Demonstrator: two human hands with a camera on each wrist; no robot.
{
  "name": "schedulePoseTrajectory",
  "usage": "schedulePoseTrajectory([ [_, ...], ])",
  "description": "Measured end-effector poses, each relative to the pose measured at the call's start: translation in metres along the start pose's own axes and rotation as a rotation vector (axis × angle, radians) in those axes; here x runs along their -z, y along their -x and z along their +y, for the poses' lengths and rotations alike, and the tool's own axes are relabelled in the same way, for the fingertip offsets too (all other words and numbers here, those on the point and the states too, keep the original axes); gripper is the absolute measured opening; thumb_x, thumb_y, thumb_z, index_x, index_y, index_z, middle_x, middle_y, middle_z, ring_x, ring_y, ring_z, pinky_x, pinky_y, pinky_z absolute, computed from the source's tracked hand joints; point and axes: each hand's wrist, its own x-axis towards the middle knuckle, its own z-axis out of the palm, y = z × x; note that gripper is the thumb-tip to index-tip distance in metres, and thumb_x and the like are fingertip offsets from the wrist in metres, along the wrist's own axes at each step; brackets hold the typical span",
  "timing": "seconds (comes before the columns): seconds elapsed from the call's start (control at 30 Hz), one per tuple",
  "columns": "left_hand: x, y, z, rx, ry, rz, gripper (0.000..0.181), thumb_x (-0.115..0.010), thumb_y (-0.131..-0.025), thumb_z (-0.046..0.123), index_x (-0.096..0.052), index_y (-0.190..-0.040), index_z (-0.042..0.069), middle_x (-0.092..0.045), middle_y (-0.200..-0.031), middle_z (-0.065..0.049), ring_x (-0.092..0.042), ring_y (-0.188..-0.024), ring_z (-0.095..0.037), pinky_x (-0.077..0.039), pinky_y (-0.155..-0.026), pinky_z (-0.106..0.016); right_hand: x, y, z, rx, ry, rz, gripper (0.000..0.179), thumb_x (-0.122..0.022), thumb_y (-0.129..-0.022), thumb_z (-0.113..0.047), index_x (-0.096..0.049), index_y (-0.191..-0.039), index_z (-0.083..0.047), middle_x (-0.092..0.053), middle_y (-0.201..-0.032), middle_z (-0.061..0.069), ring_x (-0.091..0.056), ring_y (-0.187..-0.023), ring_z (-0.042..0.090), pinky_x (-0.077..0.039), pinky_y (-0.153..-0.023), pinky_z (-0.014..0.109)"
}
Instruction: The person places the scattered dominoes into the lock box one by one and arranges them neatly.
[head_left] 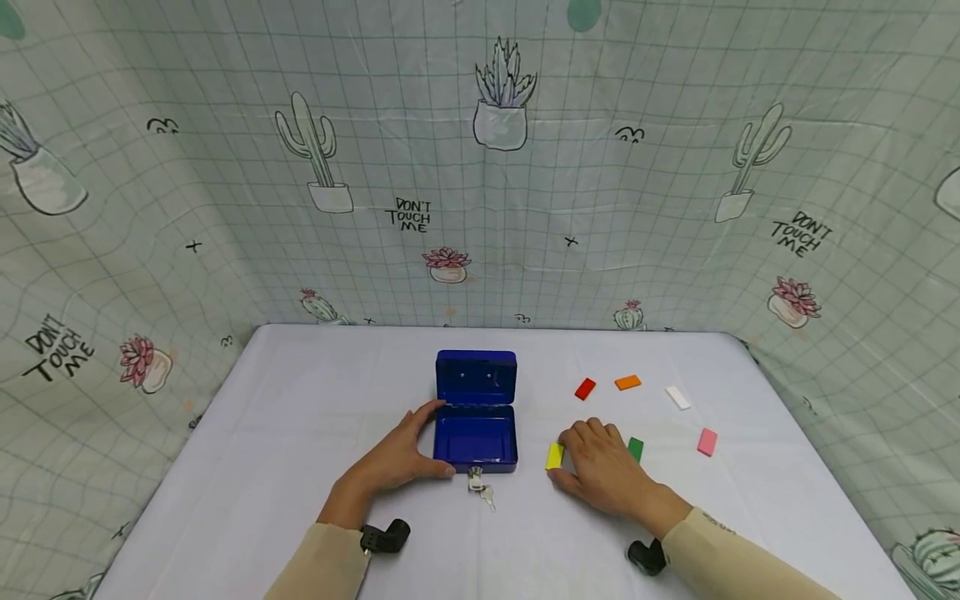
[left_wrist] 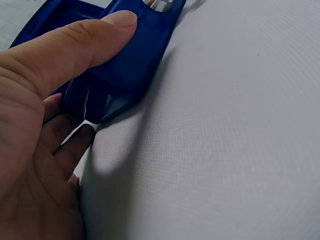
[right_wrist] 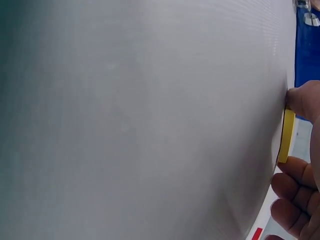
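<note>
A blue metal cash box (head_left: 476, 439) sits on the table with its lid raised at the back and its tray bare inside. My left hand (head_left: 397, 454) grips its left side, thumb on the front and fingers round towards the hinge; the left wrist view shows the thumb flat on the blue wall (left_wrist: 127, 65). Two keys (head_left: 487, 497) hang from the lock (head_left: 475, 478) at the front. To the right of the box, my right hand (head_left: 603, 467) pinches a yellow block (head_left: 554, 457) by its two ends, between thumb and fingertip. In the right wrist view the yellow block (right_wrist: 286, 135) lies close to the tabletop.
Behind the right hand is a green block (head_left: 636, 449), partly hidden. Red (head_left: 585, 389), orange (head_left: 627, 382), white (head_left: 678, 397) and pink (head_left: 707, 442) blocks lie spread over the right side of the white table (head_left: 315, 392). A patterned curtain (head_left: 375, 167) hangs around the table.
</note>
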Motion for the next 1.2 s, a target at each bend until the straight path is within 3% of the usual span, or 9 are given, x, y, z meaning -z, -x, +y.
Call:
schedulePoseTrajectory([
  [0.4, 0.0, -0.001, -0.001, -0.002, 0.001, 0.005, 0.112, -0.097, -0.072, 0.038, -0.035, -0.165, 0.028, -0.025, -0.174, -0.015, -0.007, -0.163, -0.045, -0.016, -0.122, -0.077, 0.001, -0.005, 0.006, 0.062, 0.066, 0.071, 0.046, -0.078, -0.092, -0.047, -0.066, -0.114, -0.009, -0.061, -0.1, 0.001, -0.047, -0.093, 0.019, -0.039, -0.081, 0.035],
  [0.67, 0.002, 0.0, -0.002, -0.011, 0.012, -0.002, 0.111, -0.097, -0.072, 0.038, -0.036, -0.164, 0.027, -0.028, -0.173, -0.016, -0.02, -0.16, -0.046, -0.022, -0.122, -0.075, 0.003, -0.015, 0.008, 0.124, 0.067, 0.2, 0.044, -0.079, -0.091, -0.043, -0.065, -0.112, -0.007, -0.062, -0.1, 0.003, -0.047, -0.092, 0.02, -0.036, -0.079, 0.033],
  [0.8, 0.003, 0.001, -0.003, -0.011, 0.027, -0.002, 0.111, -0.098, -0.072, 0.036, -0.037, -0.164, 0.027, -0.03, -0.173, -0.016, -0.028, -0.158, -0.045, -0.026, -0.122, -0.073, 0.007, -0.024, 0.003, 0.156, 0.049, 0.244, 0.043, -0.079, -0.09, -0.042, -0.065, -0.111, -0.008, -0.062, -0.1, 0.003, -0.049, -0.093, 0.02, -0.037, -0.078, 0.032],
  [0.97, 0.003, 0.001, -0.004, -0.016, 0.03, -0.001, 0.11, -0.097, -0.073, 0.036, -0.037, -0.164, 0.026, -0.03, -0.172, -0.016, -0.029, -0.158, -0.044, -0.026, -0.122, -0.072, 0.011, -0.038, -0.01, 0.211, 0.043, 0.295, 0.046, -0.081, -0.088, -0.043, -0.065, -0.11, -0.007, -0.061, -0.1, 0.004, -0.051, -0.093, 0.022, -0.042, -0.081, 0.035],
  [1.2, 0.002, -0.001, -0.006, -0.025, 0.03, -0.001, 0.109, -0.097, -0.073, 0.037, -0.037, -0.164, 0.027, -0.031, -0.172, -0.016, -0.031, -0.157, -0.043, -0.027, -0.122, -0.072, 0.013, -0.054, -0.027, 0.228, 0.061, 0.289, 0.051, -0.078, -0.088, -0.05, -0.063, -0.114, -0.009, -0.061, -0.106, 0.004, -0.05, -0.097, 0.022, -0.041, -0.083, 0.036],
])
